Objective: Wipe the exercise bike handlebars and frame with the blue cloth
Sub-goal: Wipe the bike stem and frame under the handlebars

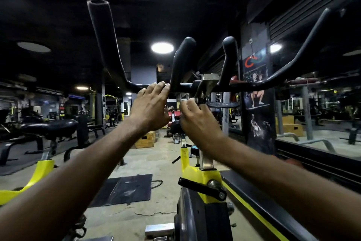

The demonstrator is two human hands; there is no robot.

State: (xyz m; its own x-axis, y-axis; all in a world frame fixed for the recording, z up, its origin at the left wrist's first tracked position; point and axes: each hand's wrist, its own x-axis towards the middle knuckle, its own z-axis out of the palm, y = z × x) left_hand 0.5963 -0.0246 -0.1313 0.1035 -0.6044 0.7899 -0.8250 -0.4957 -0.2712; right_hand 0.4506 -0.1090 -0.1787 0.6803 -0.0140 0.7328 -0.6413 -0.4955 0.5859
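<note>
The exercise bike's black handlebars spread wide above me, with two short upright grips in the middle. My left hand rests on the crossbar just left of the inner left grip, fingers curled over it. My right hand is closed around a small knob under the metal clamp bracket at the bar's centre. The yellow and black bike frame stands below my right forearm. No blue cloth shows in either hand or anywhere in view.
Another yellow bike with a black saddle stands to the left. A dark mat lies on the floor, a wooden box beyond it. A mirror wall runs along the right. Gym machines fill the background.
</note>
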